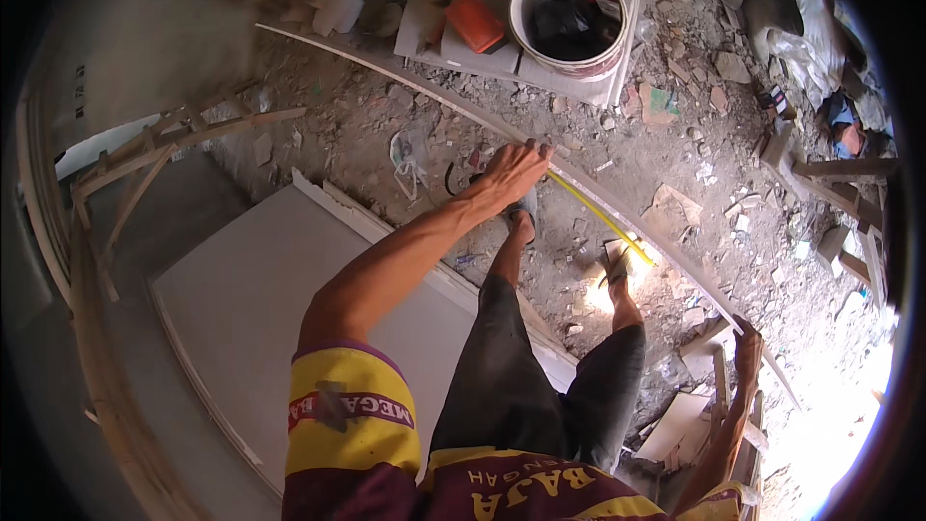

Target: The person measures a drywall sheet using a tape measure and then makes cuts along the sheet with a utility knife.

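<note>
A long, thin, pale strip point(424, 87) runs slantwise across the view, from the upper left down to the lower right. My left hand point(521, 166) is closed around it near its middle. A yellow measuring tape point(600, 213) stretches from beneath the left hand's fingers alongside the strip, and its far end shows close to my right foot. Whether that hand also pinches the tape is hidden. Farther right, my right hand point(748, 352) grips the strip near its lower right end, fingers bent around its edge.
Rubble covers the floor point(666, 135). Ahead stands a white bucket point(569, 19) with a black bag inside, beside an orange-red object point(475, 22). A large grey panel point(280, 280) lies at left, near curved wooden frames point(183, 135). Timber pieces point(849, 169) and sacks point(805, 29) sit right.
</note>
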The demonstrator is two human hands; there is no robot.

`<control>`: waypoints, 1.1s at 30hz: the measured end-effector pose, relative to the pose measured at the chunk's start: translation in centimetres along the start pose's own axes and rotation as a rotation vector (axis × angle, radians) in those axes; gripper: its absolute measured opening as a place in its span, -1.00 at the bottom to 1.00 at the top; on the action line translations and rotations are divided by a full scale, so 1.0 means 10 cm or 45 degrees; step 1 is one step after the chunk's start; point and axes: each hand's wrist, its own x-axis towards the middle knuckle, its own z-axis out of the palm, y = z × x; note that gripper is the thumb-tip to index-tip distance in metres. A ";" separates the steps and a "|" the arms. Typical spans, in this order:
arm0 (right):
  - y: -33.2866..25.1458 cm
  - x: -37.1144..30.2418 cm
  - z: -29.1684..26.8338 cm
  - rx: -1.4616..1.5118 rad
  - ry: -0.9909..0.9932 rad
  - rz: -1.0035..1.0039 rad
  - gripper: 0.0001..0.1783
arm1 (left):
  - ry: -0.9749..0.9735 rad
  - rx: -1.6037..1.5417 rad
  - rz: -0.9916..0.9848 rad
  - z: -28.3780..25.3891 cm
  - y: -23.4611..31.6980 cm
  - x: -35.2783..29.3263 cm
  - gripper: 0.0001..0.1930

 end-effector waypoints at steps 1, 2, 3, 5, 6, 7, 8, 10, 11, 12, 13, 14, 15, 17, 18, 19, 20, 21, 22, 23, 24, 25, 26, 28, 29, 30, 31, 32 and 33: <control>0.01 0.01 0.02 0.011 0.001 -0.008 -0.59 | 0.054 0.044 0.067 0.04 -0.08 0.00 -0.48; 0.03 0.04 0.03 0.022 0.009 -0.029 -0.58 | 0.109 0.086 0.133 0.08 -0.16 -0.01 -0.49; 0.06 0.03 0.06 0.034 0.025 -0.029 -0.58 | 0.161 0.119 0.210 0.07 -0.17 -0.01 -0.51; 0.15 0.03 0.08 0.036 0.025 -0.026 -0.56 | 0.052 0.141 0.182 0.02 -0.17 0.11 -0.53; 0.18 0.03 0.09 0.041 0.030 -0.029 -0.56 | 0.002 0.153 0.175 -0.04 -0.17 0.15 -0.54; 0.21 0.02 0.11 0.049 0.032 -0.029 -0.55 | -0.049 0.166 0.166 -0.07 -0.16 0.16 -0.55; 0.24 0.03 0.13 0.053 0.029 -0.031 -0.55 | 0.022 0.111 0.207 -0.09 -0.17 0.13 -0.59; 0.29 0.00 0.15 0.061 0.029 -0.029 -0.54 | -0.061 -0.001 0.168 -0.18 -0.18 0.13 -0.61; 0.31 0.01 0.17 0.064 0.033 -0.026 -0.53 | -0.103 -0.057 0.147 -0.22 -0.19 0.13 -0.62; 0.31 0.03 0.20 0.074 0.029 -0.028 -0.52 | -0.053 -0.062 0.170 -0.20 -0.24 0.13 -0.62; 0.31 0.04 0.23 0.080 0.024 -0.031 -0.52 | -0.003 -0.068 0.192 -0.18 -0.29 0.13 -0.61; 0.32 0.05 0.25 0.088 0.020 -0.034 -0.51 | 0.046 -0.074 0.212 -0.14 -0.33 0.12 -0.61; 0.35 0.01 0.24 0.089 0.019 -0.023 -0.51 | 0.033 -0.127 0.173 -0.18 -0.28 0.13 -0.60; 0.43 -0.04 0.21 0.094 0.026 0.001 -0.50 | 0.004 -0.234 0.095 -0.23 -0.15 0.15 -0.59; 0.46 -0.05 0.20 0.104 0.030 0.010 -0.49 | 0.082 -0.213 0.144 -0.20 -0.14 0.13 -0.59; 0.44 -0.03 0.22 0.112 0.024 0.010 -0.48 | 0.159 -0.191 0.182 -0.11 -0.19 0.09 -0.58; 0.44 -0.02 0.24 0.127 0.023 0.008 -0.48 | 0.236 -0.169 0.222 -0.02 -0.25 0.06 -0.58; 0.41 -0.02 0.26 0.123 0.019 0.006 -0.47 | 0.195 -0.158 0.243 0.05 -0.31 0.06 -0.59; 0.37 -0.01 0.31 0.125 0.011 -0.006 -0.47 | 0.151 -0.144 0.258 0.10 -0.39 0.05 -0.61; 0.32 -0.03 0.34 0.095 0.007 -0.028 -0.44 | 0.108 -0.131 0.273 0.16 -0.47 0.02 -0.62; 0.33 -0.11 0.32 0.052 0.019 -0.022 -0.40 | 0.045 -0.107 0.205 0.07 -0.34 0.01 -0.66; 0.33 -0.18 0.31 0.012 0.030 -0.017 -0.37 | 0.046 -0.113 0.203 0.09 -0.25 -0.02 -0.67; 0.30 -0.17 0.35 -0.003 0.030 -0.040 -0.33 | 0.046 -0.101 0.171 0.08 -0.27 -0.12 -0.68; 0.30 -0.21 0.41 -0.010 0.047 -0.100 -0.31 | -0.029 -0.109 0.119 0.07 -0.28 -0.19 -0.67; 0.33 -0.27 0.40 -0.021 0.062 -0.118 -0.30 | -0.017 -0.100 0.110 0.09 -0.26 -0.18 -0.66; 0.30 -0.31 0.43 -0.030 0.095 -0.130 -0.41 | -0.017 -0.092 0.083 0.14 -0.28 -0.24 -0.65; 0.28 -0.34 0.45 -0.047 0.092 -0.128 -0.40 | -0.017 -0.084 0.057 0.19 -0.30 -0.29 -0.64; 0.23 -0.35 0.49 -0.056 0.084 -0.135 -0.39 | -0.003 -0.080 0.049 0.21 -0.36 -0.37 -0.63; 0.18 -0.36 0.52 -0.066 0.077 -0.142 -0.39 | 0.011 -0.076 0.043 0.23 -0.42 -0.44 -0.62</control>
